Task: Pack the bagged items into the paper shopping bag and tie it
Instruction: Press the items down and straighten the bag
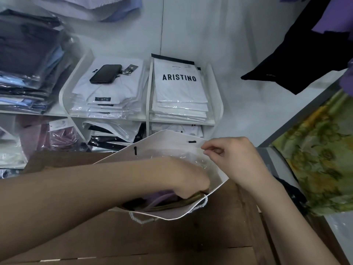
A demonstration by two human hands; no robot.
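Thumb and forefinger of the right hand (235, 159) pinch the paper shopping bag (172, 214) at its rim; the left hand (183, 176) reaches inside among the bagged items (162, 199), fingers hidden, grip unclear.

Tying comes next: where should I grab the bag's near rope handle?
Pinch the rope handle at its exposed right end, where it leaves the paper bag's near rim, coming from the near right. Its middle lies tucked under the rim, and the left hand fills the mouth.
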